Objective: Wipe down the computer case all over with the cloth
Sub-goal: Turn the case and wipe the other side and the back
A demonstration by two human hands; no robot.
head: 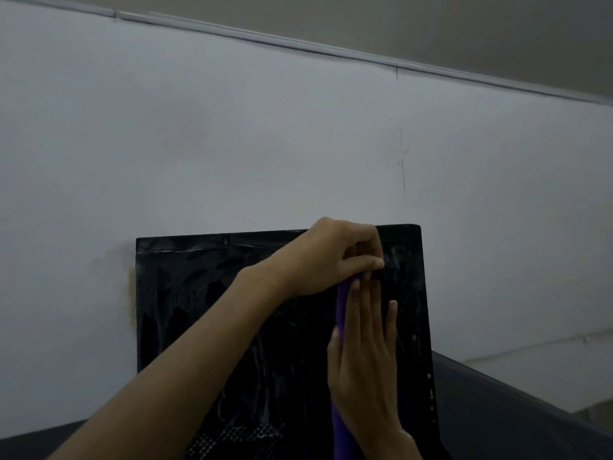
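A black computer case [199,310] stands against the wall, its side panel smeared with pale streaks. A purple cloth [341,303] hangs in a narrow strip in front of the panel's right half. My left hand [331,257] reaches across from the lower left and pinches the cloth's top end near the case's upper edge. My right hand [365,353] lies along the cloth lower down, fingers straight and pointing up; more purple cloth shows below its wrist.
A pale grey wall [232,144] fills the view behind the case, with a trim strip [331,53] running across the top. The case stands on a dark surface [497,403] whose edge slopes down to the right.
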